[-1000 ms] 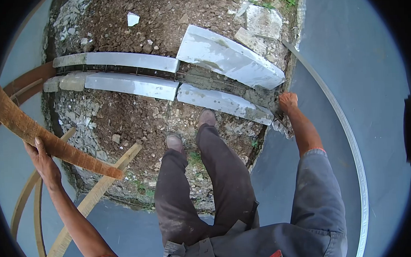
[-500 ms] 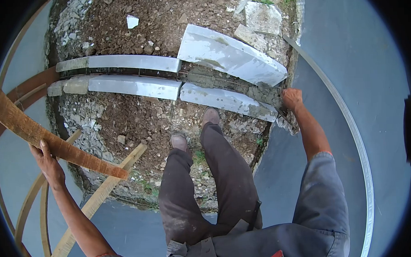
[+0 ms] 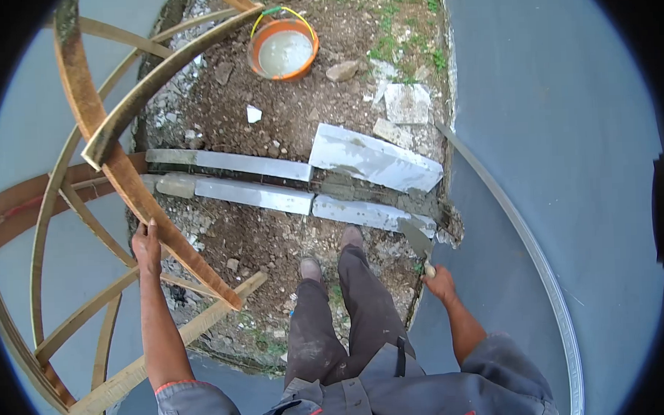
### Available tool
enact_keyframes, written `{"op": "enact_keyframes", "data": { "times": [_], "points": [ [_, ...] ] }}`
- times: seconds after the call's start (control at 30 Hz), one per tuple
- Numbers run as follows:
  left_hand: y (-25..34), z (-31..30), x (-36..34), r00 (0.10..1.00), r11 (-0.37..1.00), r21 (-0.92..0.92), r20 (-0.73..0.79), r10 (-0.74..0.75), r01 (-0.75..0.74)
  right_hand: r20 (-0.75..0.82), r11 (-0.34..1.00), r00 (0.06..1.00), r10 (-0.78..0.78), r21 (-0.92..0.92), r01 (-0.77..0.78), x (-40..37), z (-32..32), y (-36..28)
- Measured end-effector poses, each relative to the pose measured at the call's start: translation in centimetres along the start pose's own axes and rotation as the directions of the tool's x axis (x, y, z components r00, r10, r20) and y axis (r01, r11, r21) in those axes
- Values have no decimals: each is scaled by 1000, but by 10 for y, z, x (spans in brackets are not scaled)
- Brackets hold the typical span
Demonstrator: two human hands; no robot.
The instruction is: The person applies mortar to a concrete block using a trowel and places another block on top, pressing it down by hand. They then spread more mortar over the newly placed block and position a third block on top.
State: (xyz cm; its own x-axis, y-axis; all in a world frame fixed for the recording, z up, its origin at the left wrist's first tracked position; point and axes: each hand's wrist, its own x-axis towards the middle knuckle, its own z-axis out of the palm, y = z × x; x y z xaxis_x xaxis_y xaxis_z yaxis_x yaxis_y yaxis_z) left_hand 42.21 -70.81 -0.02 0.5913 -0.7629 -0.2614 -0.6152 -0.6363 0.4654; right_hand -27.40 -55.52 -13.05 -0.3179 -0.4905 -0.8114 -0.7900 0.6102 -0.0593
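My left hand (image 3: 148,250) grips the edge of a brown wooden board (image 3: 176,238) that slants down from upper left. In my right hand (image 3: 439,283) is the handle of a trowel (image 3: 416,238), whose grey blade lies over the right end of a white block (image 3: 361,211) in the near row. Wet grey mortar (image 3: 383,194) fills the channel between that block and a larger, tilted white block (image 3: 374,158) behind it. To the left, two thinner curved rows of blocks (image 3: 255,194) continue, with a dark gap between them.
An orange bucket (image 3: 314,58) with greyish contents stands on the soil at the back. Curved wooden strips (image 3: 37,247) cross on the left, above a light timber beam (image 3: 154,356). A long metal strip (image 3: 527,233) bends along the grey surface on the right. Stone slabs (image 3: 407,104) lie behind.
My view has shifted, bringing the bucket into sight. My right hand has drawn back from the mortar's right end, and the trowel now shows. The board has swung steeper in my left hand.
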Motion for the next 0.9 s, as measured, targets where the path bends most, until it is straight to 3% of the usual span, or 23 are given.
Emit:
{"op": "enact_keyframes", "data": {
  "times": [0.07,0.1,0.23,0.3,0.5,0.6,0.63,0.67,0.73,0.9],
  "points": [
    [1,-5,7,1000,990,140,23,-19,16,-23,997,998,-58,56,59,-21,1,3],
    [2,-3,6,999,991,126,-12,46,-44,-25,990,995,-101,98,103,-27,-1,4],
    [-8,2,10,998,958,286,-49,45,-29,-60,974,995,-86,203,96,-62,1,10],
    [-13,3,17,999,951,309,-17,43,-36,-52,991,999,-16,133,23,-76,-1,9],
    [-2,0,13,999,957,288,-7,43,-40,-14,972,992,129,199,-123,-113,7,29],
    [-3,3,17,999,961,275,-9,34,-30,-180,978,984,-9,205,46,-118,3,33],
    [-3,4,17,999,959,282,6,32,-32,-301,978,942,-149,95,186,-111,3,35],
    [-2,2,17,999,961,275,0,45,-43,-314,977,938,-149,102,190,-111,-3,27],
    [1,1,17,999,969,248,47,-3,-8,-284,907,959,15,408,107,-101,-22,8],
    [17,-6,9,999,984,176,31,-23,17,-369,830,925,-92,485,276,-87,-93,-63]
  ]
}}
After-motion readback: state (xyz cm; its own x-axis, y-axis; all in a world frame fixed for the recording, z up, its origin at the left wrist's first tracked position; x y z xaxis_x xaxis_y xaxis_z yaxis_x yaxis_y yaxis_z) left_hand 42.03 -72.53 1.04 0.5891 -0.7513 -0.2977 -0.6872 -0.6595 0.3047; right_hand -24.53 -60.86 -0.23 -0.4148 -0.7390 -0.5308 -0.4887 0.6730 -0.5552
